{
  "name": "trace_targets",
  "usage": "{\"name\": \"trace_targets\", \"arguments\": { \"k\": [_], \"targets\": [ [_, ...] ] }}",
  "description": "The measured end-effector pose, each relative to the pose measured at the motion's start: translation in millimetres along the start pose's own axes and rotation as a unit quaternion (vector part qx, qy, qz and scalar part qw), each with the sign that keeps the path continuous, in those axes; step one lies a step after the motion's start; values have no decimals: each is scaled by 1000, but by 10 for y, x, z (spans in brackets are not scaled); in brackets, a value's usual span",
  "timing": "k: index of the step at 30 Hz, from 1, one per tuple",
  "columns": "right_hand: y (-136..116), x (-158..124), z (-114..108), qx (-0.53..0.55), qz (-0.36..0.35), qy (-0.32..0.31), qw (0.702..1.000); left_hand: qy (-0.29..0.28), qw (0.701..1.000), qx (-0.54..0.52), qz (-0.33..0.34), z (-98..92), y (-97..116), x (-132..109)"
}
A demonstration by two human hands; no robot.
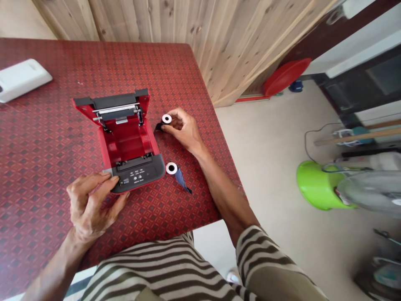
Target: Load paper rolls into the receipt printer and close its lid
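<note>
The red-and-black receipt printer [131, 150] is showing a glossy red plastic body, and its matt black plastic panel [138, 173] is looking smooth. Thin metal rods [115, 108] are shining inside the open lid. One white paper roll [171, 168] and a second white paper roll [166, 119] are looking smooth and matt, while the dark strip [180, 177] is having a soft sheen. The red patterned table cover [46, 138] is looking like slightly shiny vinyl. Beyond the table's far edge, pale wooden planks [163, 21] are showing knots and rough, unpainted grain.

Red/blk printer [125, 146], red diamond tablecloth [40, 167]
</note>
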State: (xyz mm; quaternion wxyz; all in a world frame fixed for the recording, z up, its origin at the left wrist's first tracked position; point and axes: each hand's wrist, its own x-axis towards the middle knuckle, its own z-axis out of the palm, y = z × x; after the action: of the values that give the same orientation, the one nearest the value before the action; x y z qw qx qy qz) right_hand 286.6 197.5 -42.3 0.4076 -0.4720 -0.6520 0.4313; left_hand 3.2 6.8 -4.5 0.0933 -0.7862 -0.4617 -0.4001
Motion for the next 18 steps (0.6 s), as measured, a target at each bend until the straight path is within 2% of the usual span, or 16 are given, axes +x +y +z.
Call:
{"name": "trace_targets", "arguments": {
  "k": [3,6,9,12,15,18],
  "targets": [
    [-46,-141,-104,-3,16,14,1000,-12,1000,0,-14,-17,-6,-31],
    [-207,-446,-311,-52,39,8,998,-27,999,1,-19,-32,-5,-41],
    [-389,-817,-427,-100,42,-103,989,-31,999,-3,-10,-32,-4,-36],
    [-456,-1082,-319,-114,-11,-164,980,-22,1000,-8,-13,-17,-8,-26],
    [-438,-1187,-146,-94,-29,-138,985,-8,1000,-9,-7,-4,-12,-21],
    [-554,-1183,-135,-87,-36,-101,990,-12,1000,-15,-1,-2,-8,-30]
  ]
}}
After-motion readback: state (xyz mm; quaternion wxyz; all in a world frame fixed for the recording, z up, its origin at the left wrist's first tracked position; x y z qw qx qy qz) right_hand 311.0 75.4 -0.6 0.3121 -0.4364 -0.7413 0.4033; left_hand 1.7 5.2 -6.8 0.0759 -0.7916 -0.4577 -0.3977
